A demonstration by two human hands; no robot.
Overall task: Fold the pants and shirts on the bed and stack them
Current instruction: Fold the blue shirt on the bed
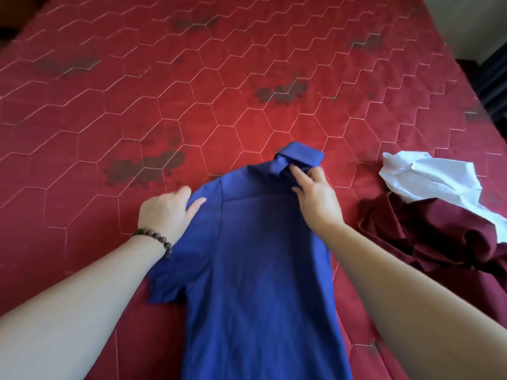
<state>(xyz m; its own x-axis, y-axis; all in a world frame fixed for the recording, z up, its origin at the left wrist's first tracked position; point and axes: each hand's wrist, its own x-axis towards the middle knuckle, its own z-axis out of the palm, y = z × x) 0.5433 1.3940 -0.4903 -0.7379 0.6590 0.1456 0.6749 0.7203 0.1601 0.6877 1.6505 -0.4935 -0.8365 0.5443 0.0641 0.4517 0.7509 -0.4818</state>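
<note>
A blue collared shirt (260, 256) lies back-up on the red quilted bed (192, 91), collar pointing away from me. My left hand (164, 212), with a bead bracelet on the wrist, grips the shirt's left shoulder edge, thumb on top of the cloth. Near the collar, my right hand (315, 196) rests on the right shoulder with its fingers stretched out flat. The shirt's left short sleeve sticks out sideways under my left forearm. The right side looks folded in.
At the right edge of the bed lies a crumpled dark red garment (428, 237) with a white garment (436, 179) on top of it. Bare bedspread stretches beyond and to the left of the blue shirt. Dark furniture (493, 78) stands past the bed's right side.
</note>
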